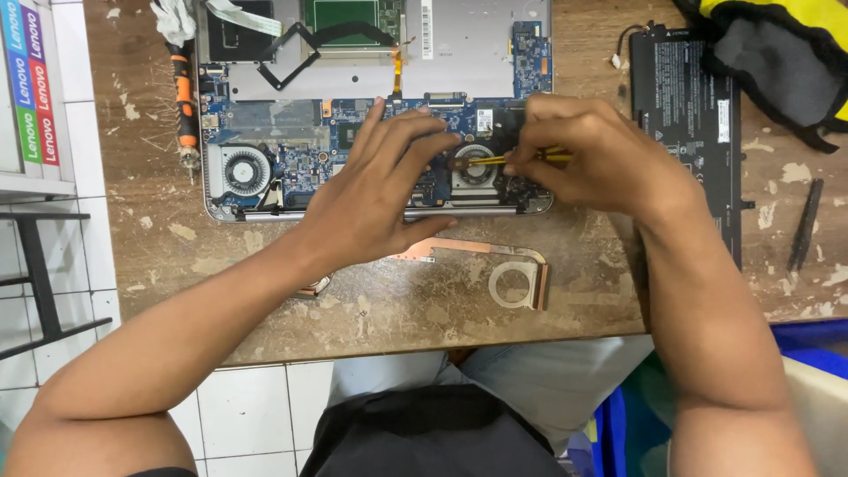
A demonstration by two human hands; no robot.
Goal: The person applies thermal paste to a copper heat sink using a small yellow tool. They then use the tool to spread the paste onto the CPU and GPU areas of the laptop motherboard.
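On a scuffed wooden bench [371, 309], right hand [587, 159] fingers pinch a thin yellow tool [517, 159] over the round fan [475, 166]; left hand [371, 199] splayed.

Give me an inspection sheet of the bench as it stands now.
Surface: worn wooden table, paint-flecked.
Job's things: opened laptop, right fan under a yellow-handled tool.
Clutter: copper heat pipe, orange screwdriver, black battery, black stick, yellow-black bag.
Grippers: left hand rests fingers by the fan; right hand pinches the tool.
Cables: black ribbon on the laptop.
Surroundings: white tiled floor, blue bin.
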